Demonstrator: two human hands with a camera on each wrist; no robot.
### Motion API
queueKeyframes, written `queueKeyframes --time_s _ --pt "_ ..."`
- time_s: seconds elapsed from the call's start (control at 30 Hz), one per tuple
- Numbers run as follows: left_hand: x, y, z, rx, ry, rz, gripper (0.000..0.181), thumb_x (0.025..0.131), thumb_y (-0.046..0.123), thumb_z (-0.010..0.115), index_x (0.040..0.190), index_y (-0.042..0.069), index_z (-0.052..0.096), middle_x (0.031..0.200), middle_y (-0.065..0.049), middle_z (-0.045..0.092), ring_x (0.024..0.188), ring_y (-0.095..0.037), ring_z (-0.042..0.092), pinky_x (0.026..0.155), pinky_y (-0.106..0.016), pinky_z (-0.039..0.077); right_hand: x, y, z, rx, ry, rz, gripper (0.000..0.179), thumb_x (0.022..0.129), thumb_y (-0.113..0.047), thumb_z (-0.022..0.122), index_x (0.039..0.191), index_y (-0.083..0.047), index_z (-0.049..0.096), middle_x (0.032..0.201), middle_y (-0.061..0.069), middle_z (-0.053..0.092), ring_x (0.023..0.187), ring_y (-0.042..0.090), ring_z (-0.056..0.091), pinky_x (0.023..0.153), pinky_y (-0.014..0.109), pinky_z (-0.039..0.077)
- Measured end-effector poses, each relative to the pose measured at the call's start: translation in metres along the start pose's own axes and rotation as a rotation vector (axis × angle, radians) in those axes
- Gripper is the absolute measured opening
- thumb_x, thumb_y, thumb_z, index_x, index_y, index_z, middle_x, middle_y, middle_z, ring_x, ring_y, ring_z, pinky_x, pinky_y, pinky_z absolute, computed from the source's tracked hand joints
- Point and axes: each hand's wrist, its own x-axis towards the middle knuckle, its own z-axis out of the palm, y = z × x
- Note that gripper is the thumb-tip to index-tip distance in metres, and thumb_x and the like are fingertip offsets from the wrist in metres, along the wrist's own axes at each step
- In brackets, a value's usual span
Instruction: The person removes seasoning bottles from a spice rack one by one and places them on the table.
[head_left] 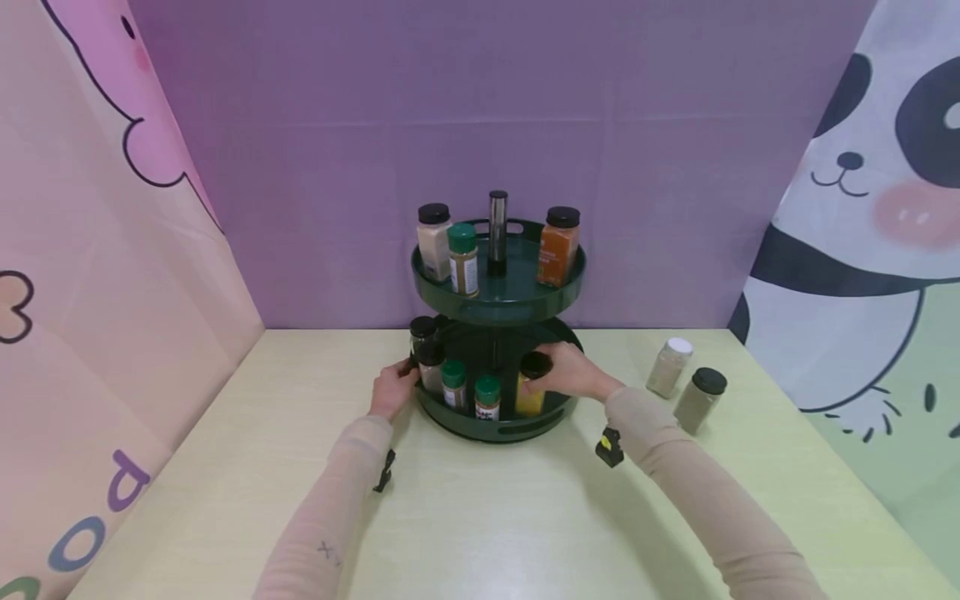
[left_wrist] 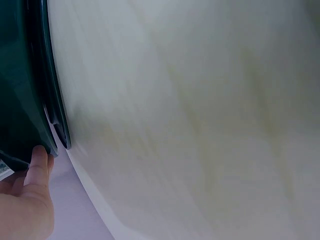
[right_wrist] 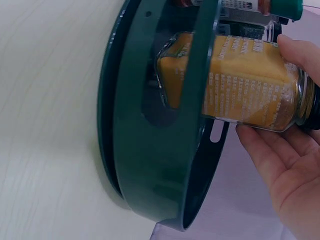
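A dark green two-tier turntable rack (head_left: 498,310) stands at the table's back. My left hand (head_left: 393,392) holds the lower tier's rim at its left side; in the left wrist view, fingertips (left_wrist: 39,152) lie against the green rim. My right hand (head_left: 572,372) grips a spice jar of yellow powder (right_wrist: 250,82) near its black lid, fingers and thumb on opposite sides. The jar stands upright at the lower tier's right front, its base inside the wall. Beside it are two green-capped spice jars (head_left: 487,398) and, further left, two black-lidded jars (head_left: 431,372).
On the upper tier stand a pale jar (head_left: 435,246), a green-capped jar (head_left: 464,267) and an orange jar (head_left: 558,250), around a metal post (head_left: 498,233). A white-lidded jar (head_left: 667,369) and a black-lidded jar (head_left: 699,402) sit on the table (head_left: 487,517) at right. A purple backdrop (head_left: 360,167) rises behind.
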Motion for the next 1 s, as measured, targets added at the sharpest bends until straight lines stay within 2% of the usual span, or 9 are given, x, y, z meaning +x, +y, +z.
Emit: queueKeyframes --time_s 0.23,0.47,0.73,1.0 --pt "-0.001 0.001 0.000 0.002 -0.010 -0.005 0.044 0.092 0.022 0.045 0.130 0.000 0.049 0.125 -0.021 0.055 0.116 -0.035 0.051 0.097 -0.043 0.042 0.001 -0.003 -0.010 0.018 0.012 -0.036 0.047 0.068 -0.034 0.079 0.105 -0.010 0.065 0.092 0.001 0.068 0.080 0.014 0.059 0.077 0.033 0.050" --pt "-0.002 0.001 0.001 0.004 -0.016 -0.006 0.044 0.092 0.022 0.045 0.130 0.000 0.049 0.126 -0.021 0.054 0.118 -0.035 0.049 0.098 -0.044 0.040 0.003 -0.007 -0.019 0.030 0.022 -0.014 0.048 0.068 -0.032 0.079 0.108 -0.010 0.064 0.097 0.002 0.067 0.085 0.016 0.060 0.082 0.035 0.050" --pt "-0.002 0.002 0.001 -0.007 -0.019 -0.011 0.044 0.093 0.022 0.045 0.131 0.001 0.048 0.127 -0.021 0.054 0.117 -0.034 0.051 0.097 -0.044 0.041 -0.002 -0.014 -0.033 0.009 0.035 -0.020 0.046 0.069 -0.034 0.078 0.104 -0.008 0.063 0.092 0.004 0.068 0.079 0.016 0.060 0.075 0.033 0.051" --pt "0.000 0.000 0.000 -0.005 -0.023 -0.009 0.044 0.093 0.023 0.045 0.131 0.001 0.048 0.127 -0.021 0.053 0.118 -0.035 0.050 0.099 -0.044 0.040 -0.004 -0.018 -0.041 0.028 0.037 -0.037 0.046 0.072 -0.031 0.076 0.108 -0.008 0.063 0.099 0.007 0.068 0.086 0.018 0.062 0.081 0.037 0.051"
